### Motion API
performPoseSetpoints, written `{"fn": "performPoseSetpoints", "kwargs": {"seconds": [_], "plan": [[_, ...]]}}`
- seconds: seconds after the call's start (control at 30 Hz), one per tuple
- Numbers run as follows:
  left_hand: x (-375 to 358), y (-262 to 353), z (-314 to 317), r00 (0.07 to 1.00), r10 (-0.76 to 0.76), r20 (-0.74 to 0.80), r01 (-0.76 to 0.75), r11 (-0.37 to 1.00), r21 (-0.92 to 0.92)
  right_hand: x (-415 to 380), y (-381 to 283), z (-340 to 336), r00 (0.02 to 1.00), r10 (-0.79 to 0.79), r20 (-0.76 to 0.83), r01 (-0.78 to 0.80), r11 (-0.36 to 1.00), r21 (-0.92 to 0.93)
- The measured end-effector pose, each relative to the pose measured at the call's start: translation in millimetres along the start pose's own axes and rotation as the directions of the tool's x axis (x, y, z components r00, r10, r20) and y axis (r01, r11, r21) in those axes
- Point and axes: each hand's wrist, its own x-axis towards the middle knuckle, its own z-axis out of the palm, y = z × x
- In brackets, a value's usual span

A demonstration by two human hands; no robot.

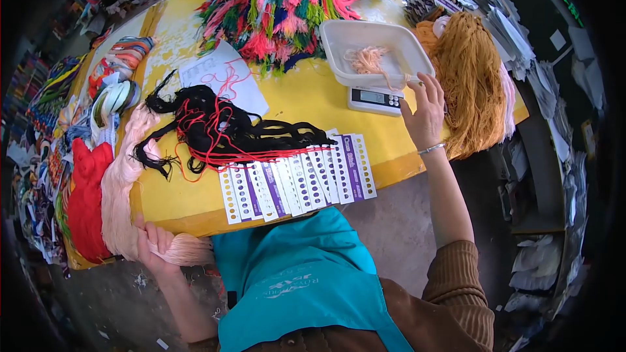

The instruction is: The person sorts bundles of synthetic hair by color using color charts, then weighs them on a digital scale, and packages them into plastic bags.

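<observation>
At the table's front left corner my left hand [156,246] is closed round a pale pink skein [189,251], whose end sticks out to the right. My right hand [426,111] has its fingers spread at the front right corner of a white plastic tub [381,78]. Peach thread [368,60] lies inside the tub, with a strand at its front wall. Under the tub is a white digital scale [375,99]; its display shows, but the digits are too small to read.
Black and red threads [225,127] reach punched cards [297,179] along the yellow table's [163,199] front edge. Red skeins [89,202] lie left, golden-brown ones [473,85] right, and a multicoloured pile [280,6] behind. A paper sheet [251,94] is near the middle.
</observation>
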Motion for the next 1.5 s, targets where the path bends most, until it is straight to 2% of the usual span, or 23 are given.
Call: {"fn": "performPoseSetpoints", "kwargs": {"seconds": [0.23,0.43,0.53,0.6,0.7,0.73,0.77,0.8,0.83,0.9,0.93,0.97,1.03,1.07,1.13,1.2,1.27,1.3,1.37,1.4,1.43,1.47,1.5], "plan": [[6.9,-1.0,4.9,0.993,-0.022,0.112,0.031,0.997,-0.075,3.0,-1.0,22.8,1.000,-0.020,0.004,0.021,0.996,-0.081],[14.7,-2.3,-8.8,0.986,-0.011,0.165,0.037,0.987,-0.155,11.1,-6.2,45.0,0.991,-0.082,-0.103,0.068,0.988,-0.139],[15.9,-1.4,-16.2,0.978,0.013,0.210,0.048,0.958,-0.282,20.6,-29.5,31.4,0.985,-0.092,-0.146,0.090,0.996,-0.024],[18.1,-1.9,-20.9,0.939,0.084,0.334,0.073,0.900,-0.430,29.9,-61.3,16.6,0.974,-0.174,-0.148,0.189,0.977,0.097],[34.3,-1.5,10.3,0.878,-0.007,0.479,0.189,0.923,-0.334,43.8,-117.8,5.0,0.926,-0.377,-0.030,0.344,0.806,0.481],[41.2,-1.9,13.2,0.844,-0.063,0.532,0.235,0.936,-0.262,39.6,-139.3,1.6,0.929,-0.304,0.212,0.019,0.611,0.791],[41.2,-5.8,14.4,0.896,-0.116,0.429,0.221,0.954,-0.204,41.2,-157.9,-2.1,0.846,-0.338,0.413,-0.192,0.529,0.827],[40.3,-10.3,16.2,0.934,-0.161,0.319,0.217,0.965,-0.146,36.2,-174.7,5.0,0.700,-0.361,0.616,-0.559,0.260,0.787],[41.7,-12.7,20.2,0.947,-0.207,0.245,0.200,0.978,0.052,38.1,-192.5,8.6,0.563,-0.464,0.684,-0.724,0.122,0.679],[44.3,-24.0,31.9,0.960,-0.274,0.049,0.234,0.891,0.388,42.7,-231.6,6.6,0.392,-0.467,0.793,-0.753,0.333,0.568],[44.8,-33.6,39.9,0.954,-0.293,-0.069,0.286,0.811,0.510,34.2,-245.0,19.5,0.390,-0.536,0.749,-0.744,0.295,0.599],[46.6,-26.5,64.3,0.944,-0.329,0.007,0.250,0.733,0.633,31.2,-258.2,25.4,0.367,-0.586,0.723,-0.726,0.306,0.616],[48.4,-43.6,81.1,0.965,-0.162,0.205,-0.056,0.638,0.768,21.4,-278.1,36.1,0.292,-0.645,0.706,-0.741,0.315,0.594],[48.9,-44.2,86.9,0.955,-0.256,0.147,-0.004,0.486,0.874,19.9,-286.1,35.0,0.278,-0.665,0.693,-0.758,0.291,0.583],[50.8,-48.8,94.9,0.952,-0.283,0.117,-0.004,0.369,0.929,16.2,-299.0,33.0,0.253,-0.670,0.698,-0.779,0.287,0.558],[51.6,-43.8,98.0,0.940,-0.309,0.148,-0.004,0.422,0.906,12.5,-303.6,30.4,0.213,-0.636,0.742,-0.842,0.266,0.470],[49.6,-51.9,86.3,0.952,-0.304,0.040,0.080,0.372,0.925,7.1,-305.1,31.9,0.141,-0.577,0.804,-0.925,0.213,0.315],[49.8,-55.2,83.7,0.952,-0.304,0.037,0.084,0.375,0.923,5.0,-305.3,31.6,0.136,-0.577,0.806,-0.925,0.218,0.312],[52.4,-60.3,81.0,0.967,-0.252,-0.018,0.067,0.186,0.980,1.3,-306.3,30.0,0.190,-0.534,0.824,-0.907,0.226,0.356],[53.8,-61.3,79.7,0.968,-0.251,-0.020,0.069,0.187,0.980,-6.9,-314.3,33.2,0.399,-0.525,0.751,-0.830,0.142,0.540],[55.2,-62.1,78.7,0.937,-0.327,-0.122,0.226,0.302,0.926,-10.8,-315.4,32.2,0.398,-0.526,0.752,-0.830,0.143,0.539],[56.7,-63.1,77.3,0.887,-0.412,-0.207,0.379,0.396,0.837,-13.3,-315.6,29.0,0.486,-0.470,0.737,-0.734,0.238,0.636],[58.6,-65.3,74.8,0.887,-0.413,-0.207,0.379,0.396,0.836,-13.9,-318.0,24.2,0.573,-0.421,0.703,-0.621,0.337,0.708]]}}
